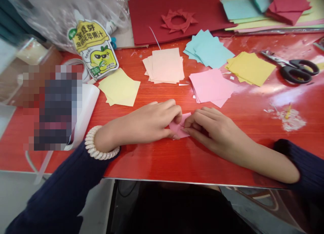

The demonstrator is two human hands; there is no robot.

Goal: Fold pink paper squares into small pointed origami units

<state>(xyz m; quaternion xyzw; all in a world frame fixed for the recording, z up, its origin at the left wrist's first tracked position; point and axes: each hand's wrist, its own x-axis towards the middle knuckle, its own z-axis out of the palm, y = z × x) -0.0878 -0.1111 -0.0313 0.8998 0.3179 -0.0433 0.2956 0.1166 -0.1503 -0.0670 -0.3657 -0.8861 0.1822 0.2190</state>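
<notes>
Between my two hands a small folded piece of pink paper (186, 132) lies low over the red table. My left hand (158, 121) grips its left side with thumb and fingers. From the other side my right hand (211, 126) pinches the paper's right edge, its fingers curled inward. Parts of the paper are hidden under the fingers. Just beyond stands a stack of pink paper squares (211, 87). Peach squares (168, 65) and pale yellow squares (121, 88) lie farther left.
Blue squares (209, 50), yellow squares (250, 69) and black-handled scissors (295, 69) lie at the back right. A red folded paper ring (178, 21) rests on dark red sheets (145, 18). A drink pouch (97, 51) stands behind a white stand (87, 105) with a blurred screen.
</notes>
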